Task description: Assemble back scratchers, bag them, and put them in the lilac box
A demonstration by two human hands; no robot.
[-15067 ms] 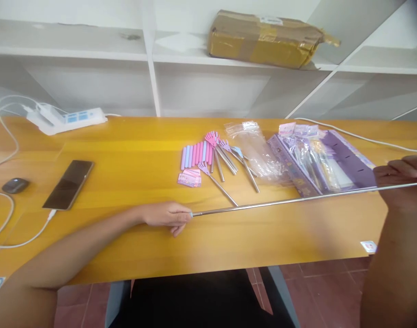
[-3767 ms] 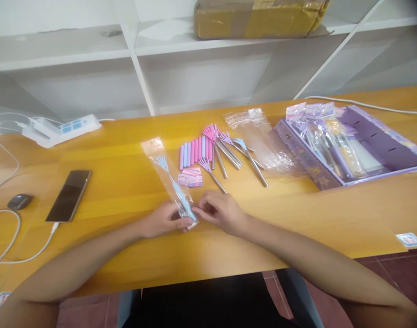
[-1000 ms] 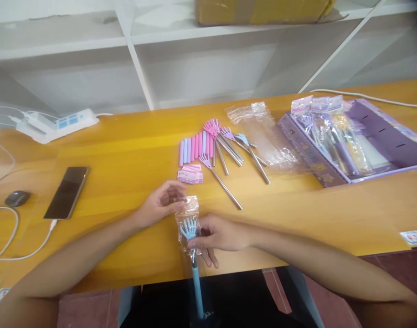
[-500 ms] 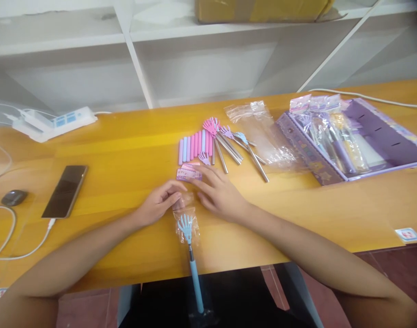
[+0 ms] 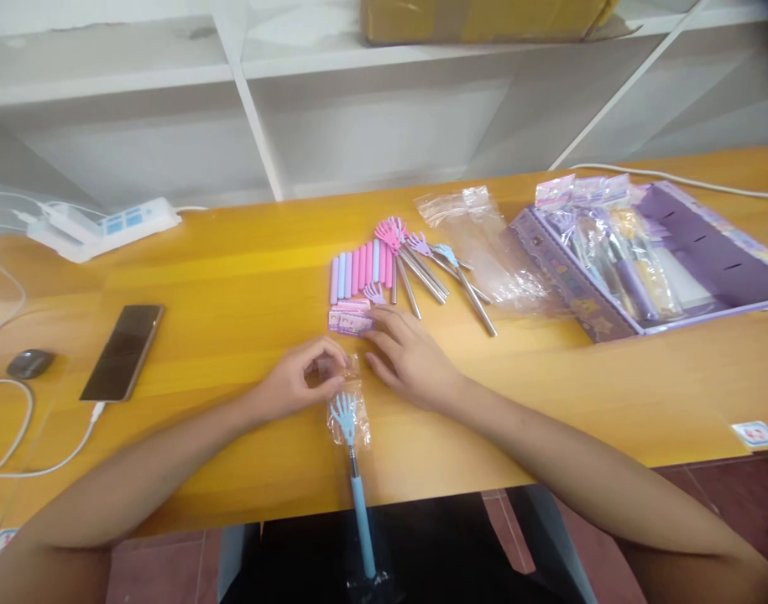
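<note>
A light-blue telescopic back scratcher [image 5: 361,512] with a hand-shaped head lies in a clear plastic bag [image 5: 358,432], its handle reaching past the table's front edge. My left hand [image 5: 299,377] has its thumb and forefinger curled at the top of this bag, holding its edge. My right hand [image 5: 415,356] has its fingers stretched out, the fingertips at the right edge of a small pile of pink and purple header cards [image 5: 349,320]. Just behind the cards lies a purple scratcher head [image 5: 374,293].
Behind the cards are a row of pink, purple and blue handle sleeves [image 5: 362,270] and several metal scratcher rods [image 5: 472,304]. Empty plastic bags [image 5: 484,243] lie beside a purple display box [image 5: 610,323] holding packed scratchers. At left are a phone [image 5: 122,352], earbud case [image 5: 29,363] and power strip [image 5: 107,228].
My left thumb has moved down and right, widening the gap to the forefinger at the bag's top. My right fingers have slid slightly right, uncovering more of the cards.
</note>
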